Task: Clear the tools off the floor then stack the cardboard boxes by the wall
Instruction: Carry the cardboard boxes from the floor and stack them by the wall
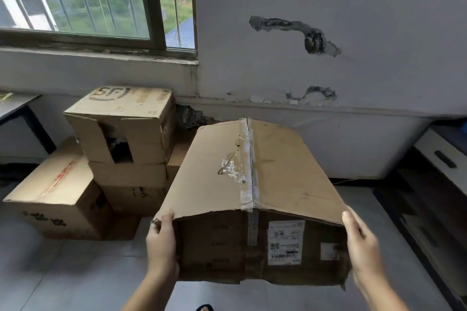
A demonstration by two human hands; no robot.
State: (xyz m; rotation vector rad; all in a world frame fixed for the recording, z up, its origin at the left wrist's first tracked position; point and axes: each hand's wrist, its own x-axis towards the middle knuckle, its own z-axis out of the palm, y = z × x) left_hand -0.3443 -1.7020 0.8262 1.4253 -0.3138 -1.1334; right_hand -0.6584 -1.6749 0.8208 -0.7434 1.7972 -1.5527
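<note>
A large taped cardboard box (pixel 252 184) is held above the floor (pixel 75 272), gripped at its near corners by the left hand (pixel 161 242) and right hand (pixel 364 242), thumbs curled over its top edge. Stacked boxes (pixel 121 139) are seen by the wall (pixel 328 70).

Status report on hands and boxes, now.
Left hand and right hand grip big box. Stack by wall, ahead left. Nothing between.
</note>
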